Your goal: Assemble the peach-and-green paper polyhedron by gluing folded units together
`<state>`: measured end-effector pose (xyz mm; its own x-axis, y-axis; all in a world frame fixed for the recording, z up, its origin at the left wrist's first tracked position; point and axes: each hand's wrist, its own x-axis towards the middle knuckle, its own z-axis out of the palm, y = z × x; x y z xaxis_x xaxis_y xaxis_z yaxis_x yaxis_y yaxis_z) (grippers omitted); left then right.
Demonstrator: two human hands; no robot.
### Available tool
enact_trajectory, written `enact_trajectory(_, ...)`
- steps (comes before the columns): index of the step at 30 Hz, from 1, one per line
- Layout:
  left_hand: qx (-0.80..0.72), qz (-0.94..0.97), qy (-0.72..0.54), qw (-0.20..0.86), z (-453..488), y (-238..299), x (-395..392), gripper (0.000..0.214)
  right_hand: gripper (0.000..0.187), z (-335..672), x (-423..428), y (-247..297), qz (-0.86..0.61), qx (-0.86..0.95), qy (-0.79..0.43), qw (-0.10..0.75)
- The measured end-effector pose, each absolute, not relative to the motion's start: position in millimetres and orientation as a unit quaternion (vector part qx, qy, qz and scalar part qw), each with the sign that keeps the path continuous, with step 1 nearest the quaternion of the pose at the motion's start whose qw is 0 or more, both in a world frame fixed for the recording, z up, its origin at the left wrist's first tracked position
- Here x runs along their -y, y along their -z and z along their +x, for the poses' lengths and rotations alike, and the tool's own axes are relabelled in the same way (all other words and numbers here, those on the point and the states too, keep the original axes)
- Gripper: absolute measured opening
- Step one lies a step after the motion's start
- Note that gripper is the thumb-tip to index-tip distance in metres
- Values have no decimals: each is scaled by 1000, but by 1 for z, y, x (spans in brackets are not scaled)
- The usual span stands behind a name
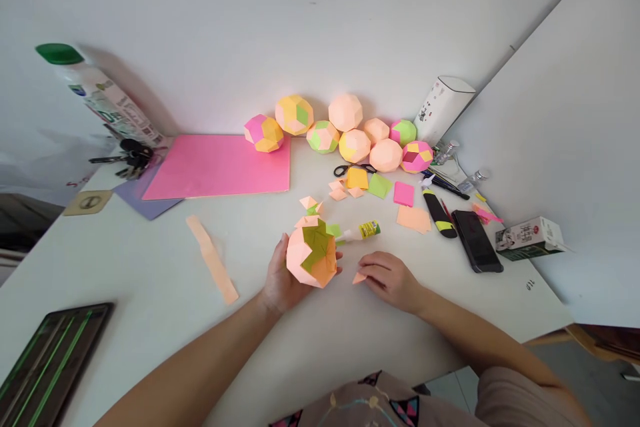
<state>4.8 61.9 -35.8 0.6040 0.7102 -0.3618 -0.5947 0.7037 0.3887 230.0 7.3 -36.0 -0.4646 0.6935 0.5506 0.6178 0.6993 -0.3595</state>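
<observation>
My left hand (284, 280) is wrapped round a peach faceted paper ball (300, 257), whose open jagged top shows a green inside. To its right, my right hand (393, 280) pinches a small peach paper piece (359, 277) low over the table. A glue bottle (369, 230) lies behind the ball, its white tip pointing left beside a bit of green paper. Small folded paper pieces (310, 203) sit just beyond the ball, and more folded peach pieces (338, 191) lie farther back.
Finished paper balls (345, 112) line the wall. Scissors (354, 169), sticky-note stacks (403, 194), a utility knife (439, 213), a phone (477, 241) and a small carton (529, 238) occupy the right. Leftward lie a peach paper strip (213, 259), a pink board (220, 167) and a dark tablet-like panel (55, 353).
</observation>
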Motion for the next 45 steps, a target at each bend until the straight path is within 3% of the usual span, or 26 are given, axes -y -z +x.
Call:
enact_trajectory(5, -240, 85, -328, 910, 4, 36, -59, 63, 20, 225, -6, 37, -387, 821, 41, 417)
enact_trajectory(12, -207, 23, -315, 926, 1, 34, -52, 65, 24, 206, -13, 34, -307, 839, 134, 429)
enact_trajectory(16, -201, 13, -335, 921, 1, 30, -53, 62, 28, 197, -22, 35, -292, 846, 129, 427)
enact_trajectory(25, -189, 21, -337, 922, -2, 38, -55, 60, 56, 197, -29, 42, -310, 840, 69, 440)
enact_trajectory(33, -168, 9, -362, 917, 4, 35, -55, 53, 55, 201, -25, 37, -261, 876, 41, 403)
enact_trajectory(45, -175, 36, -380, 908, 1, 35, -62, 51, 47, 209, -28, 44, -317, 874, 40, 367)
